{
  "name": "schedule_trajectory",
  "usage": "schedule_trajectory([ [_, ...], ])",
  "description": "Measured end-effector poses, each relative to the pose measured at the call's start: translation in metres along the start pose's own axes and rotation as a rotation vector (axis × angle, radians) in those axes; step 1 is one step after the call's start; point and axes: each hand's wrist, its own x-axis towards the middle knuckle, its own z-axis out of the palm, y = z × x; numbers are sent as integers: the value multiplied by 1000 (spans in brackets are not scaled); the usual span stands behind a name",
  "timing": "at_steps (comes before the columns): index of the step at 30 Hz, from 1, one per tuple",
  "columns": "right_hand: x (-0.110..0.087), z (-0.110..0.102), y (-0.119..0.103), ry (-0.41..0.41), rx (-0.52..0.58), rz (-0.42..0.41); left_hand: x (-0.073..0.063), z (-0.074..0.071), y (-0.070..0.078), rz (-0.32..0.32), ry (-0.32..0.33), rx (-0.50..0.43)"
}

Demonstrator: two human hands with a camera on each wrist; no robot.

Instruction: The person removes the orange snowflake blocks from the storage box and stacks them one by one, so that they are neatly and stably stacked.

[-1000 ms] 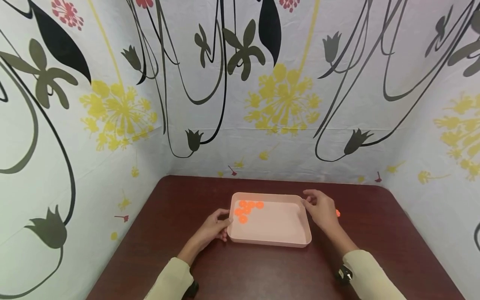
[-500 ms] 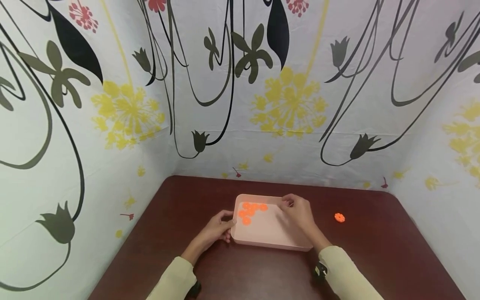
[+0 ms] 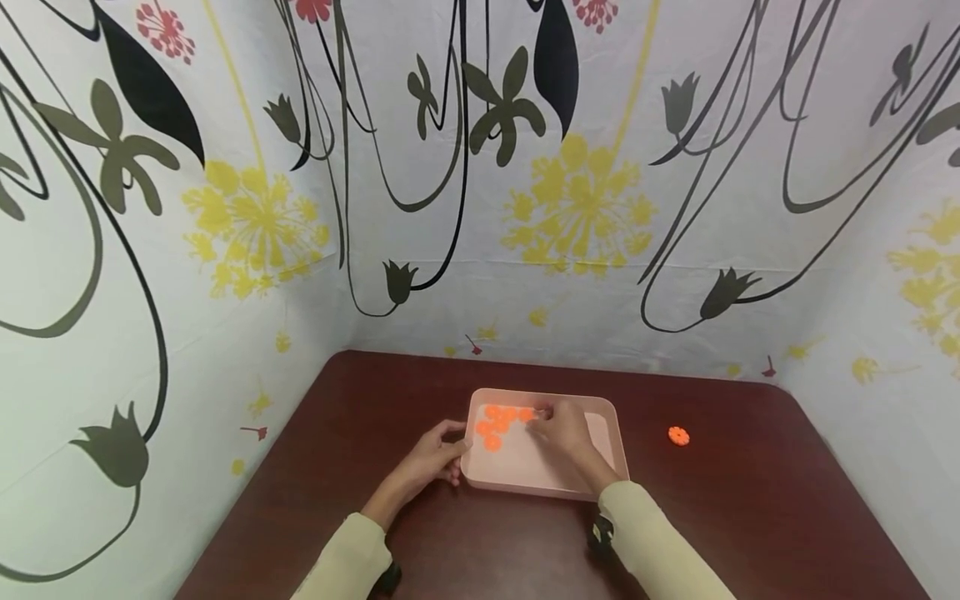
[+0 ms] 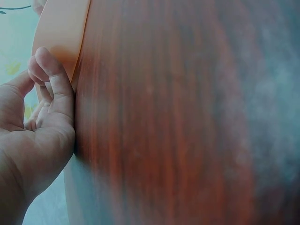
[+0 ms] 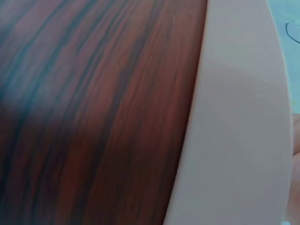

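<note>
A shallow pale peach tray (image 3: 517, 468) rests on the table. My left hand (image 3: 429, 454) grips its left side, thumb at the rim; the left wrist view shows bent fingers (image 4: 55, 77) against the tray wall (image 4: 63, 23). Several orange flower-shaped discs (image 3: 492, 442) lie flat in the tray's back left part. Over the tray, my right hand (image 3: 564, 429) has its fingertips pinched together at the right end of the back row, seemingly on an orange disc that they mostly cover. In the right wrist view, the tray wall (image 5: 234, 131) hides most of that hand (image 5: 296, 164).
Another orange flower-shaped disc (image 3: 678, 436) lies on the dark red-brown wooden table (image 3: 465, 550), right of the tray. White cloth (image 3: 450, 333) with a floral print surrounds the table at the back and both sides.
My right hand has moved left from the tray's right rim to the orange discs, uncovering the disc on the table. The left hand keeps its grip. The head view has shifted slightly.
</note>
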Motion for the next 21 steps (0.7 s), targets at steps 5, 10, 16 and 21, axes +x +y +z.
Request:
schedule_trajectory([
  [5, 2, 7, -5, 36, -63, 1, -1, 0, 2, -8, 1, -2],
  [10, 1, 12, -11, 78, -161, 6, -1, 1, 4, 1, 3, 6],
  [16, 0, 19, -16, 107, -216, -1, 0, 1, 3, 5, 1, 7],
  [21, 0, 22, -17, 125, -230, 10, 0, 2, 1, 8, 1, 10],
])
